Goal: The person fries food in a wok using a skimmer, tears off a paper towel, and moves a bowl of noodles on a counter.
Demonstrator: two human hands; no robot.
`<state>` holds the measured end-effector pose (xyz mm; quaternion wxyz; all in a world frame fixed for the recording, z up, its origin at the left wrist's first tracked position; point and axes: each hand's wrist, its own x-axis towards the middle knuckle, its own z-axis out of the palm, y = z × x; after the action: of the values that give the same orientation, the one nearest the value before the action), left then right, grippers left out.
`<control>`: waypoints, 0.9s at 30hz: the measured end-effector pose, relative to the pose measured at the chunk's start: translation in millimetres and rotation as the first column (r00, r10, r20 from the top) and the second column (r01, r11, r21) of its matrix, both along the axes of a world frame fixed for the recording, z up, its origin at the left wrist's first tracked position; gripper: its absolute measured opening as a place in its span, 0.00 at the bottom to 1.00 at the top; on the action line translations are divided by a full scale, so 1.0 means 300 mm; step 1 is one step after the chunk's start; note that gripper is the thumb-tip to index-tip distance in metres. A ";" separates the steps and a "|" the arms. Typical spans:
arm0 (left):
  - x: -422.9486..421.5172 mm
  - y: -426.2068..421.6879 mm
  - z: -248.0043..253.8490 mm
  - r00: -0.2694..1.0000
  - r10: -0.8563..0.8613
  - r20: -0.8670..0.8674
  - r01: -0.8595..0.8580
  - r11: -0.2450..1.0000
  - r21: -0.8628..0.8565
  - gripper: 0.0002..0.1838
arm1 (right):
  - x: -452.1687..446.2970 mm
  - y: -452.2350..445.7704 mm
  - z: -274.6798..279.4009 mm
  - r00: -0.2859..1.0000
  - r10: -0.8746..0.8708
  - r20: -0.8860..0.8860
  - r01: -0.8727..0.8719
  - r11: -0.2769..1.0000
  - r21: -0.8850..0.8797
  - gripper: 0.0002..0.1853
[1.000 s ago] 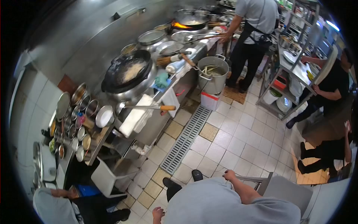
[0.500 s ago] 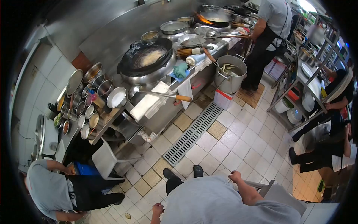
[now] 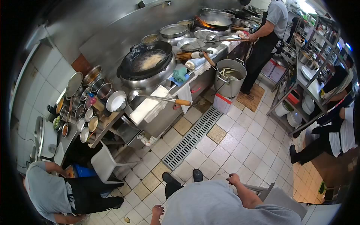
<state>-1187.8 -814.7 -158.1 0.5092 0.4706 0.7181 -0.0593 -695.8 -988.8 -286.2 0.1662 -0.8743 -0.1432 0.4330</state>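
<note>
My left hand (image 3: 158, 210) hangs low beside my grey shirt, fingers loosely bent and a little apart, with nothing visible in it. On the other side my right hand (image 3: 234, 179) is held in front of my body, its fingers curled in; whether something small is in them I cannot make out. Neither hand touches the cookware. Ahead on the range sits a black wok (image 3: 146, 62) with pale, frothing contents. A long wooden-handled ladle (image 3: 159, 98) lies across a folded white cloth (image 3: 148, 108) at the counter's edge.
A tall pot (image 3: 230, 77) stands on a box by the floor drain (image 3: 193, 138). A white chair (image 3: 103, 161) and a bending co-worker (image 3: 48, 191) are at left. Another co-worker (image 3: 275, 26) tends a far wok (image 3: 213, 23). Metal shelving (image 3: 303, 84) and people are at right.
At the right, a person in black and white has shifted and turned. The co-worker by the far wok has moved slightly. My hands keep nearly the same positions.
</note>
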 end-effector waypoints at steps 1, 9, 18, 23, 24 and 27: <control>-0.002 0.001 0.000 1.000 0.006 0.001 -0.006 1.000 -0.001 0.17 | 0.002 -0.005 -0.002 1.000 0.005 0.006 -0.005 1.000 -0.005 0.23; 0.004 0.052 -0.013 1.000 0.005 0.002 -0.005 1.000 0.015 0.16 | -0.042 -0.005 0.026 0.987 -0.142 -0.076 0.135 0.987 -0.086 0.24; 0.016 0.071 -0.037 0.999 0.048 0.020 -0.047 0.999 -0.024 0.16 | -0.029 0.029 -0.001 0.998 -0.037 -0.055 0.037 0.999 -0.013 0.23; 0.023 0.081 -0.015 0.999 0.015 0.030 -0.014 1.000 -0.025 0.17 | -0.024 0.060 0.058 0.996 -0.065 -0.063 0.066 0.998 0.010 0.24; 0.025 0.084 -0.014 0.999 0.015 0.030 -0.014 1.000 -0.024 0.17 | -0.025 0.061 0.067 0.995 -0.072 -0.063 0.072 0.997 0.006 0.24; 0.029 0.085 -0.013 0.998 0.050 0.034 -0.050 0.999 -0.014 0.16 | -0.034 0.068 0.096 0.996 -0.075 -0.054 0.075 0.997 -0.006 0.24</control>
<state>-1179.0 -789.1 -161.8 0.5258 0.4501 0.7205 -0.0430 -705.9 -968.3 -257.4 0.1844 -0.8673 -0.1050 0.4503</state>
